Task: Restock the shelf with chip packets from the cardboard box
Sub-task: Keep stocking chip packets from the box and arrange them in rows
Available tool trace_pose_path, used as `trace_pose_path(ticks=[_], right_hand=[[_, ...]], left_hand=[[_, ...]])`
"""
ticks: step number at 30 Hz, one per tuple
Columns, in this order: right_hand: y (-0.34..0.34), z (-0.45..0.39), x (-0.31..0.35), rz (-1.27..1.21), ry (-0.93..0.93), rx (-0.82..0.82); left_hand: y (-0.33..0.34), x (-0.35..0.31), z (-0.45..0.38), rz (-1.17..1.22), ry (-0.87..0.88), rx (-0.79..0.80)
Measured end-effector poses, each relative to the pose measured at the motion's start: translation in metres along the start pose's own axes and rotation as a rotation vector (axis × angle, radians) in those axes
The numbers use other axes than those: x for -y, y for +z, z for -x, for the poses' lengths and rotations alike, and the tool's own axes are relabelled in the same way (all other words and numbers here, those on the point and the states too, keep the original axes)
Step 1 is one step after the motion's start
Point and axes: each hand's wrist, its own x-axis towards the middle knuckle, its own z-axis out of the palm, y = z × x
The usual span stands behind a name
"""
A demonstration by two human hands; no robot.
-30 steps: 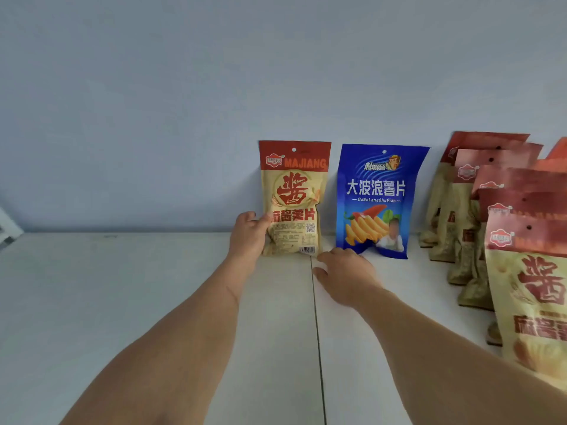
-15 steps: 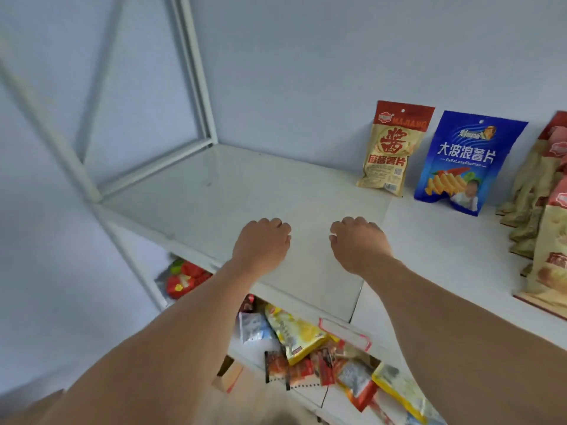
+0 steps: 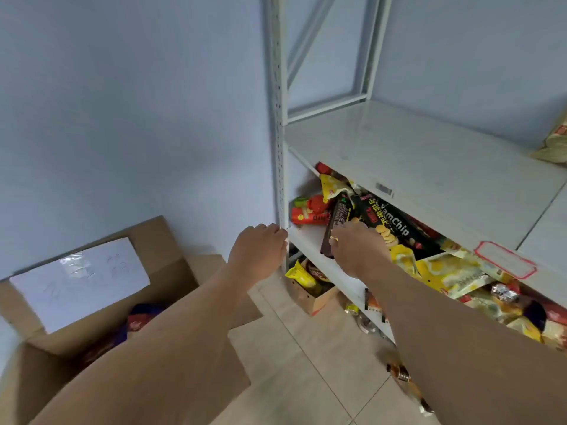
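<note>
Open brown cardboard box (image 3: 101,305) at 8 o'clock on the floor, white paper label on its raised flap, red and purple chip packets (image 3: 139,322) partly visible inside; their long axis cannot be told. Left hand (image 3: 257,253) at centre, fingers loosely curled, empty. Right hand (image 3: 357,250) alongside, likewise loose, empty. White metal shelf (image 3: 429,161) at 2 o'clock.

Cardboard box (image 3: 92,302) on floor, left of shelf (image 3: 429,154) — packets (image 3: 389,228) underneath.

Head view, angled down, near shelf (image 3: 429,154)
</note>
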Motion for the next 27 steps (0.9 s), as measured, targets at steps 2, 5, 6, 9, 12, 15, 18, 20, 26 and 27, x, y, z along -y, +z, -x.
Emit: trace_pose_path(ticks=[2,5,6,9,12,15,18,20,26,27], right_hand=[[0.009,0.005,0.053,-0.021,-0.029,0.009],[0.023,0.014,0.132,-0.033,-0.07,0.047],[0.027,0.017,0.157,-0.049,-0.08,0.062],[0.044,0.023,0.229,-0.053,-0.142,0.141],[0.064,0.02,0.289,-0.082,-0.19,0.184],[0.09,0.007,0.34,-0.135,-0.219,0.228],[0.122,-0.009,0.386,-0.208,-0.236,0.28],[0.144,-0.02,0.414,-0.257,-0.246,0.32],[0.204,-0.045,0.494,-0.375,-0.18,0.515],[0.215,-0.047,0.506,-0.396,-0.149,0.542]], left_hand=[[0.009,0.044,0.042,-0.036,-0.047,0.013],[0.021,0.104,0.103,-0.044,-0.037,0.079],[0.025,0.124,0.123,-0.05,-0.037,0.092],[0.034,0.179,0.176,-0.031,-0.092,0.105],[0.053,0.224,0.218,-0.017,-0.161,0.142],[0.076,0.267,0.244,0.028,-0.261,0.206],[0.106,0.306,0.267,0.096,-0.395,0.273],[0.127,0.328,0.281,0.157,-0.488,0.309],[0.2,0.385,0.327,0.375,-0.793,0.425],[0.214,0.392,0.334,0.409,-0.838,0.452]])
